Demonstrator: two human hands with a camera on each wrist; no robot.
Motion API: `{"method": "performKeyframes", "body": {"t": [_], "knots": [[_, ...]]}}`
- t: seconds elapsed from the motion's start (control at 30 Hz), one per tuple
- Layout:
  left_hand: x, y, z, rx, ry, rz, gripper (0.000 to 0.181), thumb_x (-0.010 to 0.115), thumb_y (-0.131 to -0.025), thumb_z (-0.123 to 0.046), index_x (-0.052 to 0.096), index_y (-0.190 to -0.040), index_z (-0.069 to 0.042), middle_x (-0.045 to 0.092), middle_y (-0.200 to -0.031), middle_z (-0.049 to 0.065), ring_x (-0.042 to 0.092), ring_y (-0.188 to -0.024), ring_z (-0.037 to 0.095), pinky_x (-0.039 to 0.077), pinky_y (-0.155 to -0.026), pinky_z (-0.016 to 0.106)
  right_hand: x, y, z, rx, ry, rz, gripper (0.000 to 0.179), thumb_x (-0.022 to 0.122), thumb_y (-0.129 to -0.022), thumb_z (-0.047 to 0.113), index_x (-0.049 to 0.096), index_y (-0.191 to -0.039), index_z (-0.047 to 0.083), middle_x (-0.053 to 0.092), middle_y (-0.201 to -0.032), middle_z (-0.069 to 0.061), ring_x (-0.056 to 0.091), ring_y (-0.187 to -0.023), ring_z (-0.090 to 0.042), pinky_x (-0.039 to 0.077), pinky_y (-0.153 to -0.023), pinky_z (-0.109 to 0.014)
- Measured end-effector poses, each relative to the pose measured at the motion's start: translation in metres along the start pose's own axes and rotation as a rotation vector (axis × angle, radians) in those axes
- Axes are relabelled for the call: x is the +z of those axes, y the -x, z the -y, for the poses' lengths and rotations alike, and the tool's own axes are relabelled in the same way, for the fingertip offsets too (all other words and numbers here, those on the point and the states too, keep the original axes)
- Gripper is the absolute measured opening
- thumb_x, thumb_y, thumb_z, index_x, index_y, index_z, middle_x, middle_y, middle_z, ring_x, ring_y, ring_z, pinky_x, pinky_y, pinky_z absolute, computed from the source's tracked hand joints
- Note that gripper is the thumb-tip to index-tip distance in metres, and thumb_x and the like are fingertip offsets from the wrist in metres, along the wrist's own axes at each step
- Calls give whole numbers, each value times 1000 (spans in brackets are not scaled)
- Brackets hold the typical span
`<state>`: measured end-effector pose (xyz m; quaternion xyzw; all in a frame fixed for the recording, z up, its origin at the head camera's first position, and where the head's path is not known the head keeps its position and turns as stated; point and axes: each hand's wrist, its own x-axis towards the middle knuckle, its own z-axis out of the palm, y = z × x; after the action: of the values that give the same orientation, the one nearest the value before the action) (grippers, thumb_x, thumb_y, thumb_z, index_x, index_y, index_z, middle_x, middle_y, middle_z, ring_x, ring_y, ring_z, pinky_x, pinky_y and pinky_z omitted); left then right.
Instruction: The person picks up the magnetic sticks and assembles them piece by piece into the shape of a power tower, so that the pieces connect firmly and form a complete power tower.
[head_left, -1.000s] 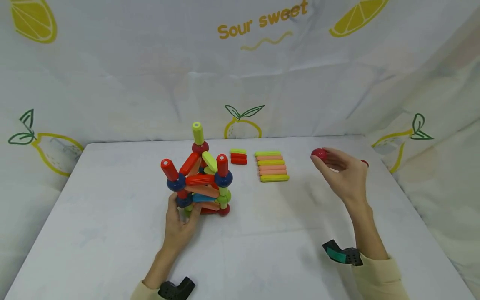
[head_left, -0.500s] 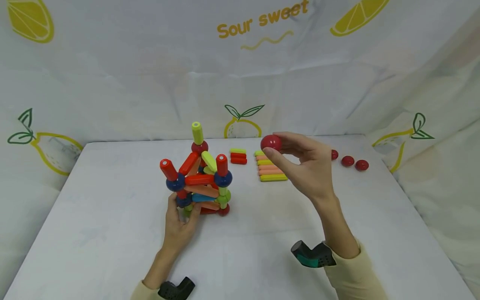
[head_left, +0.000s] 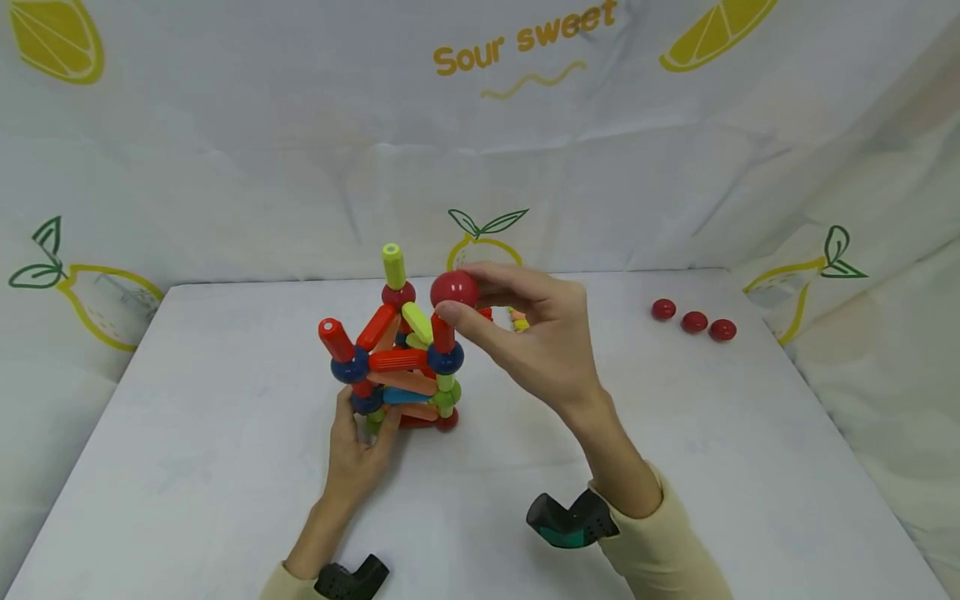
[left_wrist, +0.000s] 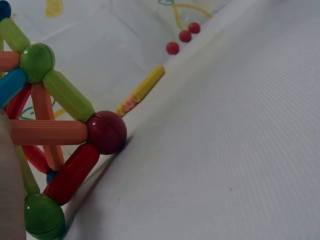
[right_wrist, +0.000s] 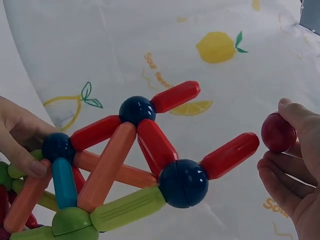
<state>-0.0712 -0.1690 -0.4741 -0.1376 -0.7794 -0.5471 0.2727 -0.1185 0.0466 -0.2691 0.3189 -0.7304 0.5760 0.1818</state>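
Observation:
A tower of coloured magnetic rods and balls (head_left: pixel 401 360) stands on the white table. My left hand (head_left: pixel 358 462) grips its lower left part, thumb and fingers on either side. Between the thumb and fingers of my right hand (head_left: pixel 546 333) is a red ball (head_left: pixel 454 289), above the front right corner of the tower. Below it, a red rod (right_wrist: pixel 231 155) rises from a dark blue ball (right_wrist: pixel 183 183); the right wrist view shows a small gap between rod and red ball. Another red rod (head_left: pixel 337 339) and a lime rod (head_left: pixel 393 267) also point up, their tops bare.
Three loose red balls (head_left: pixel 694 322) lie at the back right of the table (head_left: pixel 750 433). Behind my right hand, loose rods (head_left: pixel 519 320) are mostly hidden; the left wrist view shows a yellow rod (left_wrist: pixel 149 82) among them. A lemon-print cloth (head_left: pixel 300 167) hangs behind.
My right hand has carried the red ball leftward from the table's right side to the tower, uncovering the three loose balls. The left hand and tower have stayed put.

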Motion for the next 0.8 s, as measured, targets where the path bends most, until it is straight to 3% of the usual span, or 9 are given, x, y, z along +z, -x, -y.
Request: {"method": "performKeyframes", "body": {"t": [0.17, 0.4, 0.8], "knots": [[0, 0, 2, -3, 28, 20, 65, 66, -87, 13, 40, -145, 4, 61, -136, -13, 56, -122, -3, 41, -109, 13, 6, 3, -2, 21, 23, 28, 38, 83, -82, 1, 72, -118, -3, 78, -103, -16, 76, -92, -16, 63, -85, -31], [0, 0, 0, 1, 6, 25, 67, 66, -87, 12, 39, -147, 2, 62, -134, 15, 53, -125, -5, 39, -110, 11, 6, 7, -3, 49, 9, 64, 48, 85, -77, -4, 70, -122, -3, 78, -104, -16, 75, -91, -16, 63, -85, -31], [0, 1, 0, -21, -16, 28, 68, 67, -88, 11, 38, -148, 1, 62, -132, 15, 52, -123, -6, 39, -108, 9, 23, 15, -5, 28, 0, -92, 48, 85, -76, -6, 71, -121, -4, 78, -105, -18, 78, -92, -20, 62, -87, -30]]}}
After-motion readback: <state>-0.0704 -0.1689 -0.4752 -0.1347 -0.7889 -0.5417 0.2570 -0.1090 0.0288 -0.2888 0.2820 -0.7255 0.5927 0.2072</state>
